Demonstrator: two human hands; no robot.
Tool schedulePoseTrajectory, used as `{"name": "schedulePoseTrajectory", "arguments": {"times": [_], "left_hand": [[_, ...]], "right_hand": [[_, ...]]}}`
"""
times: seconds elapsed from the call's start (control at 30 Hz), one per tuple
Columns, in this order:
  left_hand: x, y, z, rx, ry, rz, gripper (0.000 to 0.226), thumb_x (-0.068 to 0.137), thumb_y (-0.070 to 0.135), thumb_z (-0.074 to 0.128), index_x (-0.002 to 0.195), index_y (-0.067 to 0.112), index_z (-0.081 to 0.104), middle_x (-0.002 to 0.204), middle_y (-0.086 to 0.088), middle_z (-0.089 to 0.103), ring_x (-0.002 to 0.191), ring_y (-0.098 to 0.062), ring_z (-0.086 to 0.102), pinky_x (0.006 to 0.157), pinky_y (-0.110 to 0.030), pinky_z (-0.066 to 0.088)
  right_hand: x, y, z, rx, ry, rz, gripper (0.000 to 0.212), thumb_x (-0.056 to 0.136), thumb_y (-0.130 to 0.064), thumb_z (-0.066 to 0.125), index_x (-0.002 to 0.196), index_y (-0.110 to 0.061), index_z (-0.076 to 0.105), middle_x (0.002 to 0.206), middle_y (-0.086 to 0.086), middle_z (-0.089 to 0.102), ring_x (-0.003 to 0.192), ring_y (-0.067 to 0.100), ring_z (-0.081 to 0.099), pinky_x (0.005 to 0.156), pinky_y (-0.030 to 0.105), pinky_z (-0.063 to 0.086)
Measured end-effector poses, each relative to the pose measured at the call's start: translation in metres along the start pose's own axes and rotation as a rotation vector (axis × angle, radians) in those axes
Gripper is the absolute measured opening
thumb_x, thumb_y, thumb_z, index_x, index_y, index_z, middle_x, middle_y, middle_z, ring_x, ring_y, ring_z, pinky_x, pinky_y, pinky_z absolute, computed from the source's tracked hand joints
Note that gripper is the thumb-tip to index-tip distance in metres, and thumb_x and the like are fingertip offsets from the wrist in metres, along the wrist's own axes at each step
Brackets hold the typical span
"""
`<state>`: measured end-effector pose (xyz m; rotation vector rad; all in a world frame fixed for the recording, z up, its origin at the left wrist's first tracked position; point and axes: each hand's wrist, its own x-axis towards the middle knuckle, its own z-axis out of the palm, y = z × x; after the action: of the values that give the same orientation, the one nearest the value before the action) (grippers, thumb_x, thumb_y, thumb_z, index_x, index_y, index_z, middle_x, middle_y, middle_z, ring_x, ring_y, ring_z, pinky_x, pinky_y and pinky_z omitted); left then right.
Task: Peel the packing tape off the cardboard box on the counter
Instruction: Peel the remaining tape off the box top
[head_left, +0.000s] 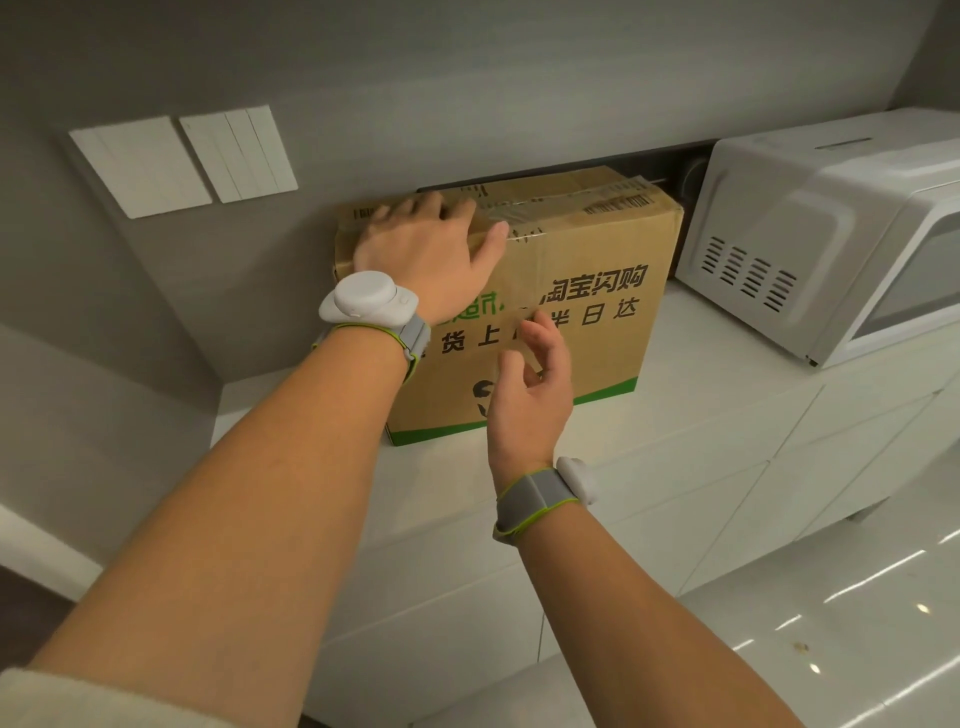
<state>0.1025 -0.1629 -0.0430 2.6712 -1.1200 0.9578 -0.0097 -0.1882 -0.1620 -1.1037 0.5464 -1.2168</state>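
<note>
The brown corrugated cardboard box (545, 291) stands at the white counter's (701, 410) back edge, glossy clear packing tape (524, 218) along its top. The left hand (421, 254) presses flat on the top's left end, fingers spread. The right hand (530, 384) hovers before the printed front, fingers loosely curled; whether it pinches tape is unclear.

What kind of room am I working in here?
Probably a home kitchen or pantry nook: a white microwave stands on a white counter over cabinet doors, with wall switches behind the cardboard box.

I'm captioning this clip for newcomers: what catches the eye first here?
The cardboard box with bold print, standing on the white counter against the wall. The left hand lies flat on its top by the tape; the right hand hovers before its front. A white microwave stands right.
</note>
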Motion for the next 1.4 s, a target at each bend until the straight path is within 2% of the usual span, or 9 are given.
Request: {"name": "schedulePoseTrajectory", "arguments": {"times": [0.2,0.37,0.43,0.6,0.73,0.93,1.03,1.2,1.4], "left_hand": [[0.000,0.001,0.000,-0.003,0.006,0.002,0.071,0.094,0.067,0.014,0.130,0.025,0.059,0.122,-0.008,0.063,0.112,-0.034,0.059,0.091,-0.042,0.041],[0.000,0.000,0.000,-0.001,-0.001,0.000,0.072,0.093,0.067,0.013,0.131,0.026,0.058,0.123,-0.008,0.063,0.113,-0.033,0.059,0.091,-0.043,0.041],[0.001,0.000,0.001,-0.004,0.002,-0.001,0.072,0.093,0.068,0.012,0.131,0.026,0.058,0.122,-0.008,0.063,0.113,-0.033,0.059,0.091,-0.043,0.041],[0.001,-0.001,0.002,-0.002,0.007,0.002,0.073,0.093,0.068,0.012,0.130,0.026,0.059,0.121,-0.008,0.064,0.111,-0.034,0.060,0.090,-0.043,0.041],[0.000,-0.001,0.002,-0.013,0.009,0.004,0.071,0.094,0.068,0.013,0.131,0.026,0.058,0.122,-0.008,0.064,0.111,-0.035,0.059,0.091,-0.044,0.041],[-0.001,0.000,0.001,-0.005,0.013,0.005,0.070,0.094,0.067,0.014,0.129,0.026,0.059,0.122,-0.008,0.064,0.110,-0.035,0.060,0.090,-0.043,0.041],[0.000,0.000,0.001,-0.006,0.006,0.001,0.070,0.093,0.068,0.014,0.129,0.026,0.058,0.121,-0.008,0.064,0.110,-0.034,0.059,0.090,-0.043,0.041],[0.000,0.000,0.001,-0.007,0.012,0.009,0.071,0.093,0.067,0.013,0.129,0.026,0.058,0.120,-0.009,0.064,0.109,-0.035,0.060,0.089,-0.044,0.042],[0.000,-0.001,0.001,-0.002,0.006,0.005,0.070,0.093,0.067,0.013,0.128,0.026,0.059,0.119,-0.009,0.064,0.109,-0.034,0.060,0.090,-0.044,0.042]], "right_hand": [[0.003,-0.001,-0.005,0.039,0.032,-0.005,0.036,0.091,0.006,0.055,0.116,-0.018,0.064,0.139,-0.003,0.058,0.119,0.003,0.060,0.091,0.015,0.051],[0.000,0.001,0.000,0.080,0.042,0.044,0.038,0.091,0.005,0.054,0.124,-0.012,0.065,0.131,0.002,0.065,0.098,-0.017,0.061,0.077,0.003,0.048],[0.005,-0.001,0.001,0.129,0.074,0.102,0.034,0.092,0.003,0.056,0.119,-0.013,0.067,0.123,0.002,0.068,0.092,-0.014,0.064,0.072,0.007,0.051],[0.027,-0.005,-0.001,0.136,0.129,0.201,0.022,0.093,-0.003,0.066,0.105,-0.021,0.069,0.102,-0.003,0.073,0.097,0.007,0.069,0.098,0.038,0.057],[0.036,-0.006,-0.001,0.032,0.180,0.207,0.015,0.087,-0.012,0.077,0.095,-0.024,0.072,0.091,-0.003,0.075,0.086,0.017,0.070,0.090,0.047,0.060],[0.045,-0.007,0.003,-0.135,0.190,0.143,0.007,0.087,-0.022,0.078,0.084,-0.025,0.072,0.082,-0.005,0.073,0.075,0.007,0.066,0.079,0.032,0.060],[0.047,-0.007,0.006,-0.217,0.170,0.099,0.005,0.095,-0.020,0.069,0.092,-0.017,0.069,0.086,-0.002,0.070,0.074,0.007,0.061,0.075,0.024,0.051],[0.050,-0.008,0.011,-0.358,0.107,0.070,0.006,0.102,-0.018,0.054,0.097,-0.015,0.056,0.102,0.009,0.066,0.084,0.017,0.058,0.074,0.024,0.044],[0.040,-0.005,0.005,-0.376,0.017,-0.050,0.010,0.103,-0.014,0.050,0.100,-0.008,0.058,0.103,0.011,0.063,0.090,0.021,0.059,0.081,0.030,0.046]]}}
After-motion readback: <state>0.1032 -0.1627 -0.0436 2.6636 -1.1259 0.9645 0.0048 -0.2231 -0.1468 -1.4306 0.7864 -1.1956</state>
